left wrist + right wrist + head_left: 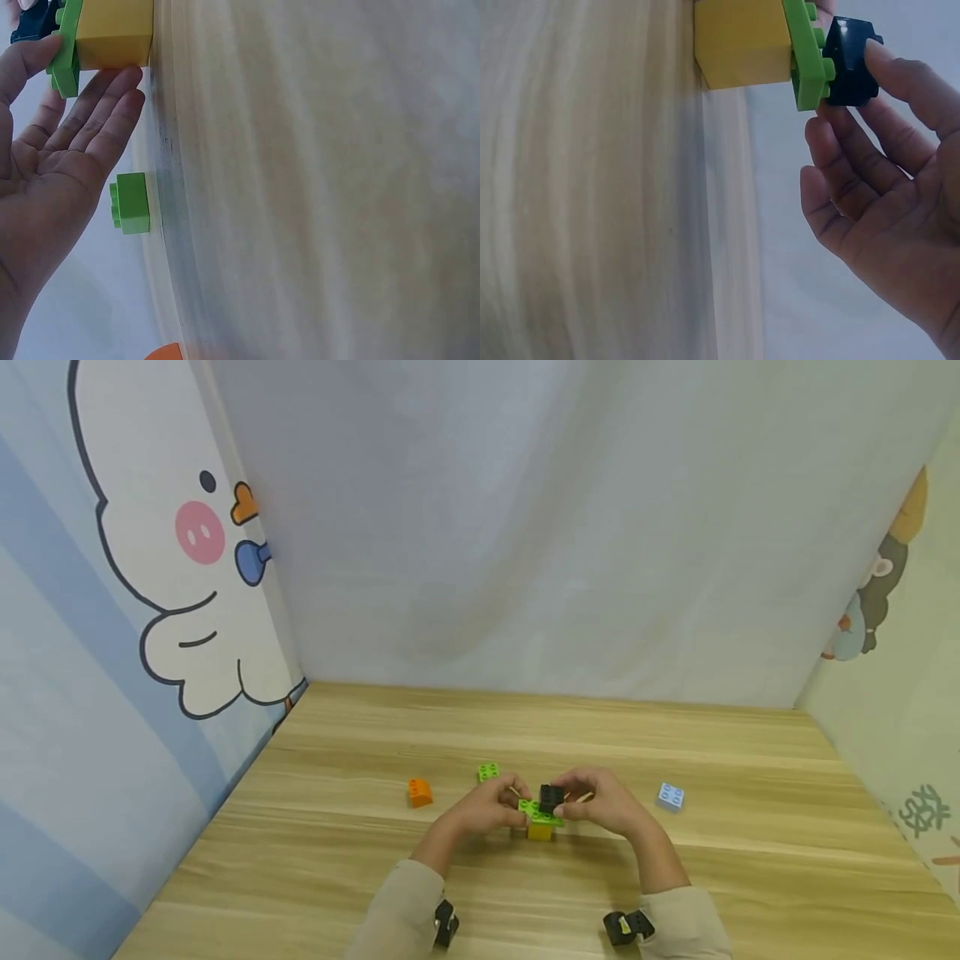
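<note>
A yellow toy building brick (540,832) stands on the table with a flat green studded plate (808,60) on top, overhanging it. My right hand (602,800) pinches a small black brick (851,60) between thumb and fingers, at the right part of the plate. In the right wrist view the black brick sits slightly tilted against the plate's studs; whether it is pressed fully down I cannot tell. On the other side, my left hand (486,808) holds the plate's left end, its thumb on the edge in the left wrist view and its other fingers reaching behind the yellow brick.
Behind my left hand lies a small green brick (488,772). An orange brick with a curved side (420,793) is farther left, and a light blue brick (671,797) rests to the right. A pale curtain (555,543) hangs along the wooden table's (360,893) back edge.
</note>
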Demonstrator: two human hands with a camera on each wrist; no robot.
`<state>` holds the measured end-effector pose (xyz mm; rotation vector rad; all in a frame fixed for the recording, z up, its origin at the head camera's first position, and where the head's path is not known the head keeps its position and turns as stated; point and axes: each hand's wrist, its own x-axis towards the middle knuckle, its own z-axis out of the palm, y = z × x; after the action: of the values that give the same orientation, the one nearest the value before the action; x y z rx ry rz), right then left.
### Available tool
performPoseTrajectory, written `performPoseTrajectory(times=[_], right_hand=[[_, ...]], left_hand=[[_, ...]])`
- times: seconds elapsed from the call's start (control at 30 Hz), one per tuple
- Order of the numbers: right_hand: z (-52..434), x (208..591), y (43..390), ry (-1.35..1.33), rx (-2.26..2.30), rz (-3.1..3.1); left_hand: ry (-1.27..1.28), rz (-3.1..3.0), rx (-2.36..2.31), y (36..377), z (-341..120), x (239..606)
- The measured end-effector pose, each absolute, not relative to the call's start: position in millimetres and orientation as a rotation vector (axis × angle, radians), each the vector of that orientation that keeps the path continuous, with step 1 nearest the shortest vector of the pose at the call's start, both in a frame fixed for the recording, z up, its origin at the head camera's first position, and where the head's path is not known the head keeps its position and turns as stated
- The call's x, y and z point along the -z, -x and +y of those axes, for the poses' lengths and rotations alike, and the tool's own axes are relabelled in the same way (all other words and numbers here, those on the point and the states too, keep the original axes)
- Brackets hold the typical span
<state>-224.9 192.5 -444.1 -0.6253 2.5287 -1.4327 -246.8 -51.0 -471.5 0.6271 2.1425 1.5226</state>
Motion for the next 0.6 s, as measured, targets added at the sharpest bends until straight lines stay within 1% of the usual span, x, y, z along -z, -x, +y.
performPoseTrajectory(times=[0.33,0.6], right_hand=[[187.9,447.3,225.3,0.664,1.425,2.522],[184.9,452.8,224.5,0.615,1.422,2.518]], left_hand=[[-0.627,2.15,-1.524,246.2,-50.7,471.2],[-0.627,2.122,-1.546,246.3,-50.3,470.9]])
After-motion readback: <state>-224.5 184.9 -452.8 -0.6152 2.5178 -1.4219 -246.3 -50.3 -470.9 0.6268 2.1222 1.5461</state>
